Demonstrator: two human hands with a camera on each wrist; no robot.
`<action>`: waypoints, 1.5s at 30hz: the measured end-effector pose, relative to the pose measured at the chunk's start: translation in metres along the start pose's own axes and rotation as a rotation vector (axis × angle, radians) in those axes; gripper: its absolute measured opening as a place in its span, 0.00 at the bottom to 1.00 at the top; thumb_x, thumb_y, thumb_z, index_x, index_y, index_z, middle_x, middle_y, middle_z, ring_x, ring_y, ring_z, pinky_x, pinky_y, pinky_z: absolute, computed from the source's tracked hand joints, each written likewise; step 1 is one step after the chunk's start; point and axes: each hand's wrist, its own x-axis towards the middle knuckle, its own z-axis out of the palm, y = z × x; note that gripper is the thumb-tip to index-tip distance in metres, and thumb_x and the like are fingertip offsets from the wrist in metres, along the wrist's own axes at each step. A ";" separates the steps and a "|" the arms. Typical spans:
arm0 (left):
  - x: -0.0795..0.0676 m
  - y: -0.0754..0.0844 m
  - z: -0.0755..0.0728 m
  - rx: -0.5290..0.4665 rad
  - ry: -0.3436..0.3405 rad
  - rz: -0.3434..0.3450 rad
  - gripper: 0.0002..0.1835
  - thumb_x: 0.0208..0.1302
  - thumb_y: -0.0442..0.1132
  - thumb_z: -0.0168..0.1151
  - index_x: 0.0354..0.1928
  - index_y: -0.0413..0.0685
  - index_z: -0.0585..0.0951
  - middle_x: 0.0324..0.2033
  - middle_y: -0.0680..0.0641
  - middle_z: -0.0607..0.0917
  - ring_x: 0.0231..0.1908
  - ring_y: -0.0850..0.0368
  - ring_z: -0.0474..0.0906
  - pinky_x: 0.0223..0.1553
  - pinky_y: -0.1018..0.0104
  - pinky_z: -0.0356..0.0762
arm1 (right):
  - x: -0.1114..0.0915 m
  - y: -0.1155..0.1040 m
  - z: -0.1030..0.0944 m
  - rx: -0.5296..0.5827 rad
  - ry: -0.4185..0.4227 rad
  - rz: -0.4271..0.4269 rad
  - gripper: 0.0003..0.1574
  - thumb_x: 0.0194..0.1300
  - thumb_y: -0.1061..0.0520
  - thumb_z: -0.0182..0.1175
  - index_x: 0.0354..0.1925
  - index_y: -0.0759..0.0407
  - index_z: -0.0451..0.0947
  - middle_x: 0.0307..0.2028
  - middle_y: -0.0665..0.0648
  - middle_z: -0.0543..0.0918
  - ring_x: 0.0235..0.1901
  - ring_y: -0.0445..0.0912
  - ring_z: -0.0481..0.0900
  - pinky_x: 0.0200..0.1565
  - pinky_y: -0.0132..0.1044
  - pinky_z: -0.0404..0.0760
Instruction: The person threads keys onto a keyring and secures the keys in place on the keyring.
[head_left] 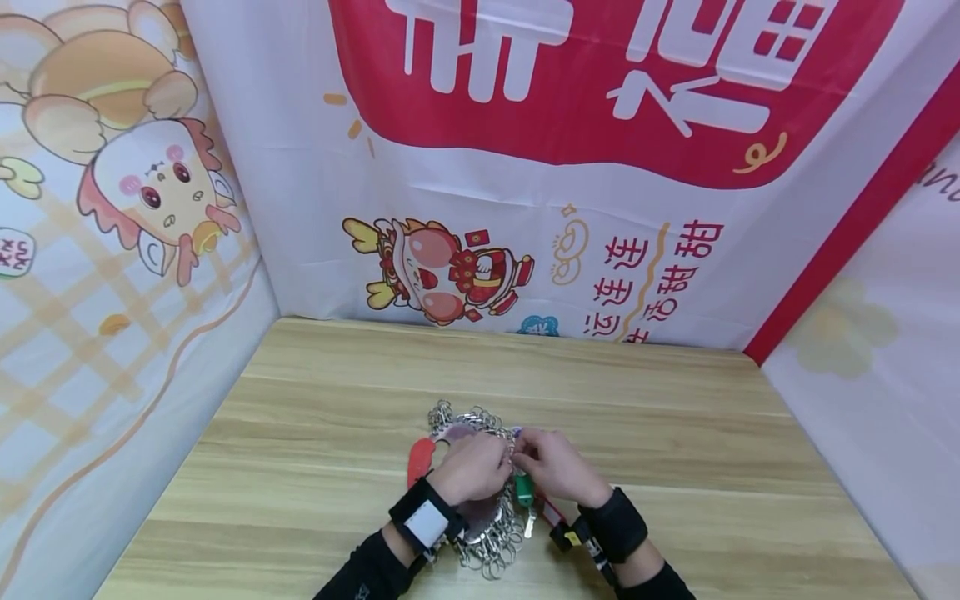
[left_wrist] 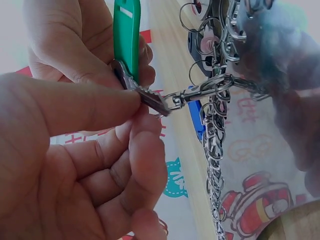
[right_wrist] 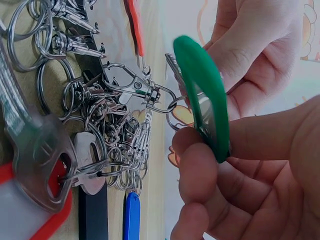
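Observation:
In the left wrist view, my left hand (left_wrist: 95, 165) pinches a dark key (left_wrist: 150, 100) with a serrated edge between thumb and index finger. My right hand (right_wrist: 265, 175) holds a green key tag (right_wrist: 212, 95) between its thumb and fingers. A swivel clasp (right_wrist: 137, 86) links to a thin split ring (right_wrist: 175, 119) beside that tag. In the head view, the left hand (head_left: 476, 467) and right hand (head_left: 558, 467) meet over the right edge of a round reflective plate (head_left: 480, 515), surrounded by many clasps and rings (head_left: 491, 546).
A red tag (head_left: 421, 461) lies left of the plate. Large keys (right_wrist: 40, 155) and a blue tag (right_wrist: 132, 215) show close by in the right wrist view. The wooden table (head_left: 300, 467) meets a printed cloth backdrop (head_left: 300, 208) at its back.

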 end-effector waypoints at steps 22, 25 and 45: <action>0.002 -0.001 0.002 0.017 0.017 0.023 0.16 0.59 0.37 0.57 0.15 0.52 0.67 0.12 0.56 0.66 0.13 0.62 0.64 0.16 0.70 0.60 | 0.000 0.001 0.000 0.014 -0.008 0.026 0.05 0.65 0.61 0.58 0.31 0.53 0.74 0.24 0.49 0.79 0.19 0.38 0.72 0.22 0.32 0.74; 0.002 0.000 0.001 0.025 0.018 0.025 0.16 0.60 0.38 0.56 0.16 0.52 0.68 0.12 0.55 0.67 0.13 0.62 0.65 0.16 0.70 0.60 | 0.001 0.001 0.001 0.002 0.000 0.014 0.06 0.64 0.61 0.58 0.31 0.53 0.74 0.24 0.49 0.79 0.19 0.37 0.72 0.22 0.32 0.73; 0.003 -0.001 0.001 0.001 0.009 -0.012 0.17 0.59 0.38 0.56 0.14 0.53 0.66 0.11 0.56 0.65 0.12 0.63 0.64 0.14 0.70 0.59 | 0.002 -0.001 0.001 -0.004 -0.006 0.025 0.06 0.65 0.63 0.57 0.30 0.55 0.74 0.23 0.50 0.77 0.18 0.38 0.71 0.21 0.32 0.72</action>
